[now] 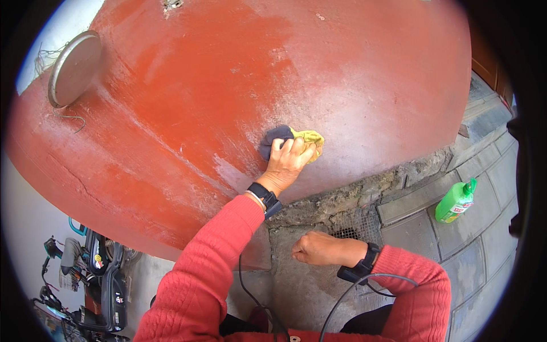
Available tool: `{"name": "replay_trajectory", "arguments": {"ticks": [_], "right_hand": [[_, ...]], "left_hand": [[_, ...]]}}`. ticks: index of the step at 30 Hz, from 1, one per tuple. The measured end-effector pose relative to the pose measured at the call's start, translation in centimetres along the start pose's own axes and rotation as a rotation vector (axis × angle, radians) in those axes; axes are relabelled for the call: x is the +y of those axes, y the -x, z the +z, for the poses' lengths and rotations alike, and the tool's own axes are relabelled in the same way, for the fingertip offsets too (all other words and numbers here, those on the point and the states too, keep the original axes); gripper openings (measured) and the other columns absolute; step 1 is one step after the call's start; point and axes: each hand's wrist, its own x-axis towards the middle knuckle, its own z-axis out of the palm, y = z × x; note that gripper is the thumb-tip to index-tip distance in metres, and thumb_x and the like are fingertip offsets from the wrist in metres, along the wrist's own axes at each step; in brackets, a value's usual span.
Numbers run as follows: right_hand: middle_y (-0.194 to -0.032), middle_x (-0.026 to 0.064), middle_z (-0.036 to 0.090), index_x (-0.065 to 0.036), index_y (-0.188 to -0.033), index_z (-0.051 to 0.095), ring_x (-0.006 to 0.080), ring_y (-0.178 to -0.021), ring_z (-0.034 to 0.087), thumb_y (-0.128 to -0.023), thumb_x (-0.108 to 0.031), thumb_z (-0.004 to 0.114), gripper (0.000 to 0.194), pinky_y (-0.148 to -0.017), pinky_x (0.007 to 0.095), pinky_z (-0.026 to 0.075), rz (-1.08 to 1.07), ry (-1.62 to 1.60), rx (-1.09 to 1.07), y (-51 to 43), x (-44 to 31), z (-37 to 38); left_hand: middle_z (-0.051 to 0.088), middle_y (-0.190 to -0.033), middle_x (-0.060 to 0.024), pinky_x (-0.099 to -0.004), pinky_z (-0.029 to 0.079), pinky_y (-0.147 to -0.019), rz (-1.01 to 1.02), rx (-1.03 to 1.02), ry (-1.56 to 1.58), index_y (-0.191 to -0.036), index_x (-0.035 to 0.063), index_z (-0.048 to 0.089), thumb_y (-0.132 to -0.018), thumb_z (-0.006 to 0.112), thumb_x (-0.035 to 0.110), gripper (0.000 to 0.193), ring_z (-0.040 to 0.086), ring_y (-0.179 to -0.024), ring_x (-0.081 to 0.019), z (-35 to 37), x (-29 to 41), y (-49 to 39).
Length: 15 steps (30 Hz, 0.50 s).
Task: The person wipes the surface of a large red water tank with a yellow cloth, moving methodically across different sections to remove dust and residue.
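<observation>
My left hand [287, 161] grips a bunched cloth [313, 139], part yellow and part dark grey, and presses it on a red-painted wall [205, 85]. Around the cloth the paint looks pale and scuffed; to its upper left the red is deeper. My right hand [314, 249] is curled in a fist below and to the right, away from the wall, with nothing visible in it. Both wrists wear black straps with boxes, and dark cables hang near them. A green plastic pump bottle [455, 202] stands on the paving to the right.
A metal drain grate [359, 228] lies at the foot of the wall, beside a rough concrete edge [316, 211]. Grey paving slabs [466, 265] extend right. A round metal-rimmed disc [76, 70] sits on the wall at upper left. Parked scooters [113, 295] stand at lower left.
</observation>
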Motion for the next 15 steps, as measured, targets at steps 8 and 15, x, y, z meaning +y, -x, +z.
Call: {"name": "replay_trajectory", "arguments": {"ticks": [8, 15], "right_hand": [[-0.079, 0.0181, 0.070, -0.008, -0.083, 0.071, 0.0415, -0.079, 0.069, -0.091, -0.020, 0.064, 0.016, -0.072, 0.0508, 0.055, 0.012, 0.023, 0.008, 1.5, -0.9, -0.2], [-0.087, 0.0169, 0.073, -0.008, -0.095, 0.075, 0.0389, -0.082, 0.071, -0.093, -0.022, 0.066, 0.017, -0.075, 0.0466, 0.056, -0.011, 0.083, -0.028, 0.7, -1.6, -0.1]], "left_hand": [[0.057, -0.099, -0.0051, -0.0411, 0.041, -0.084, 0.019, -0.248, 0.352, -0.109, 0.0183, 0.071, -0.073, 0.077, 0.013, 0.037, 0.058, -0.096, -0.0255, -1.5, 1.6, 2.7], [0.055, -0.103, -0.0096, -0.0438, 0.042, -0.085, -0.164, 0.372, 0.081, -0.115, 0.0172, 0.071, -0.070, 0.082, 0.010, 0.047, 0.057, -0.101, -0.0302, -9.8, -7.7, -12.2]]}}
